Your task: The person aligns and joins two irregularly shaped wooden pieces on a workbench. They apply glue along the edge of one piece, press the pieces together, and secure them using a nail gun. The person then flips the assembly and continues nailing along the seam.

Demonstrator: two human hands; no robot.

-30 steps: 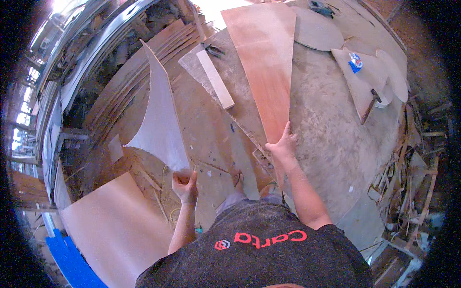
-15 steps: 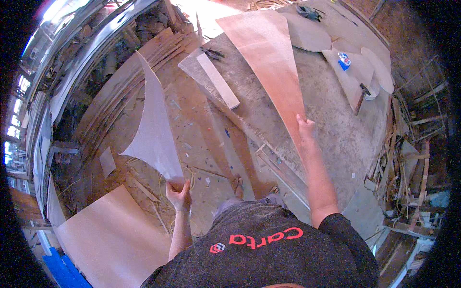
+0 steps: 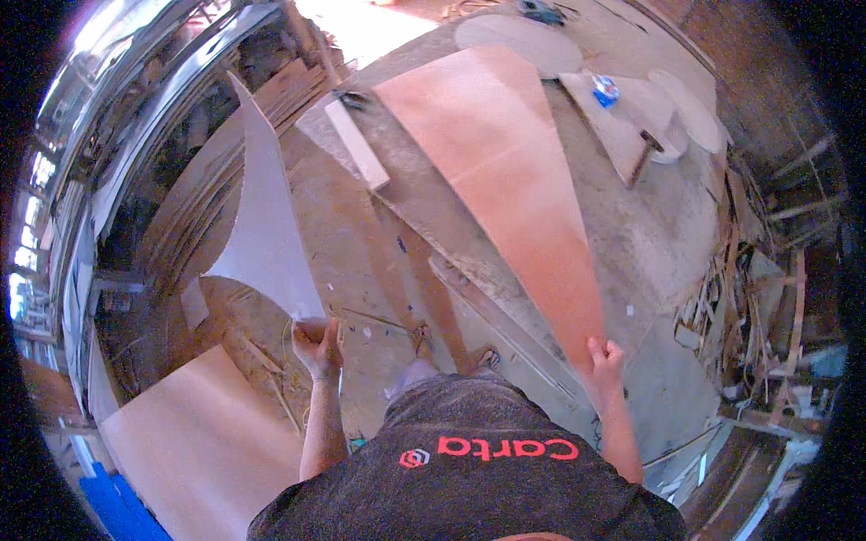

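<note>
In my left hand [image 3: 317, 348] I grip the lower end of a pale, thin plywood offcut [image 3: 268, 239]. Its left side is a concave curve, and a long narrow point rises from it, away from me. My right hand [image 3: 607, 358] is closed on the edge of a long, reddish-brown plywood piece [image 3: 505, 171], near its narrow end. That piece widens away from me and has a rounded far end. My right thumb lies on its upper face; the fingers beneath are mostly hidden.
A pale wooden strip [image 3: 357, 144] lies on a grey board ahead. Beyond it are a round panel [image 3: 519, 41], a triangular panel [image 3: 600, 122], a blue-and-white package [image 3: 605, 91] and a hammer [image 3: 641, 155]. A large plywood sheet [image 3: 198, 442] lies at near left; scrap wood [image 3: 731, 307] piles up right.
My right hand has come nearer my body with the reddish-brown plywood, which now shows more of its broad face. My left hand and its offcut have shifted slightly left.
</note>
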